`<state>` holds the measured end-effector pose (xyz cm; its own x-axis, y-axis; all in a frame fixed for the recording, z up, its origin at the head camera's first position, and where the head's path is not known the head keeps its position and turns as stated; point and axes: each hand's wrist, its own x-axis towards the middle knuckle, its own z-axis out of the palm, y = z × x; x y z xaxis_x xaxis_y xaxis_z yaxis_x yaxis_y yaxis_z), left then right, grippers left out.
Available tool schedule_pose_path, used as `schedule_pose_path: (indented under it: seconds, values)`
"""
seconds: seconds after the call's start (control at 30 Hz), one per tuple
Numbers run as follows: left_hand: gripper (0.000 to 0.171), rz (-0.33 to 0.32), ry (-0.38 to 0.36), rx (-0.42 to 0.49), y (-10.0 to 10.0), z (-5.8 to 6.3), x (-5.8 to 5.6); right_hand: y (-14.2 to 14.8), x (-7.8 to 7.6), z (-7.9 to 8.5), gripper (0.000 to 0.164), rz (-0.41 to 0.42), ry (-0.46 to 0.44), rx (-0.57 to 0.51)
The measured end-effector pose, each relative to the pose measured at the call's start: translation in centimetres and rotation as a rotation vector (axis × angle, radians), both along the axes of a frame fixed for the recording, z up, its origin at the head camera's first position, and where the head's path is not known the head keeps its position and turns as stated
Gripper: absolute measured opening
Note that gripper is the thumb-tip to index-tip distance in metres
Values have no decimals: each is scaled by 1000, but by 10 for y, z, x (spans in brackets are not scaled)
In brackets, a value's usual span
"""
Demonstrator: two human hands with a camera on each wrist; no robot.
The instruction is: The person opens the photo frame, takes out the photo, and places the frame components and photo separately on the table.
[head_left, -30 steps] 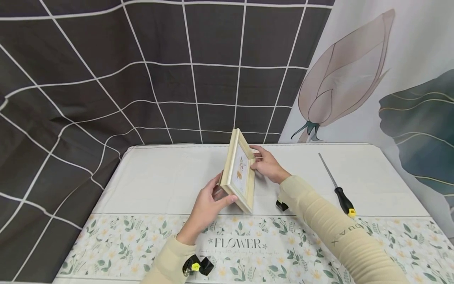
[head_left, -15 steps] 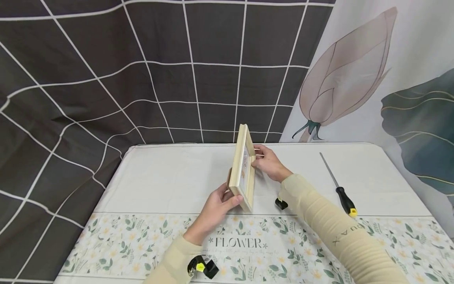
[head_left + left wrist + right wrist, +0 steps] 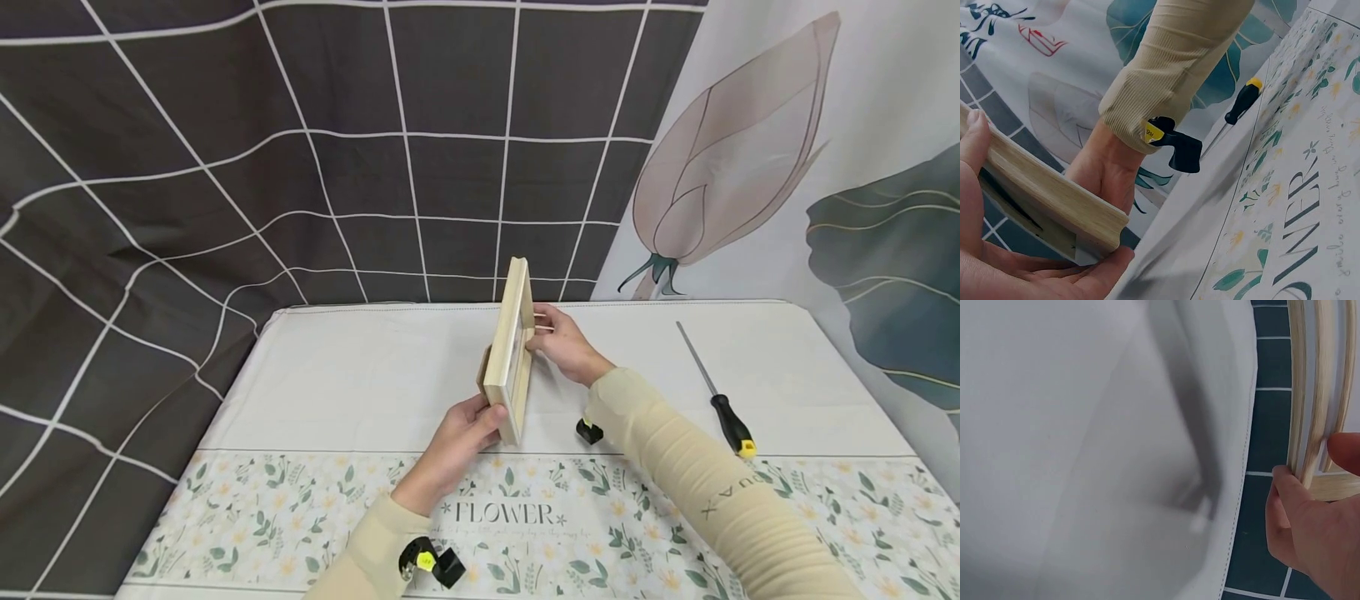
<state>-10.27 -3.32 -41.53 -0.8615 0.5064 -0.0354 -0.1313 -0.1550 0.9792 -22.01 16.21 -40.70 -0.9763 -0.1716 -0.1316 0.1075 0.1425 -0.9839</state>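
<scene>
Both hands hold a light wooden picture frame [image 3: 507, 325] above the table, tilted up and nearly edge-on in the head view. My left hand [image 3: 457, 437] grips its near lower corner, thumb on the front side and fingers behind. My right hand [image 3: 566, 346] pinches the opposite side. A brown flat piece [image 3: 483, 367] shows behind the frame. In the left wrist view, the frame's moulding [image 3: 1054, 187] and part of its back lie between thumb and fingers. The right wrist view shows the frame's grooved side [image 3: 1322, 375] between right thumb and fingers. The picture inside is mostly hidden.
A screwdriver [image 3: 727, 421] with a black and yellow handle lies on the table to the right. The tablecloth [image 3: 337, 375] is white with a floral band at the front. A dark checked curtain [image 3: 337, 167] and a flower-printed one [image 3: 735, 150] hang behind.
The picture frame has turned from showing its picture to nearly edge-on, standing steeper. My left hand has moved slightly right and kept its grip; my right hand has barely shifted.
</scene>
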Motion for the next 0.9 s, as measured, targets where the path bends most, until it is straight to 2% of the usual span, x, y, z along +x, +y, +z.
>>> schedule_pose_path:
  seconds: [0.17, 0.37, 0.5, 0.6, 0.73, 0.9]
  values:
    - [75, 17, -24, 5, -1, 0, 1, -1, 2, 3, 63, 28, 8, 4]
    - [76, 75, -43, -33, -1, 1, 3, 6, 0, 10, 53, 59, 72, 100]
    - [85, 96, -37, -46, -3, 1, 4, 11, -3, 17, 44, 104, 83, -51]
    - [89, 98, -28, -55, -5, 1, 5, 13, -4, 23, 50, 143, 57, -147]
    - [89, 101, -23, -68, -8, -1, 5, 12, -5, 33, 69, 140, -14, -122]
    - [85, 97, -29, -81, -11, -3, 6, 11, -5, 42, 68, 129, -108, -126]
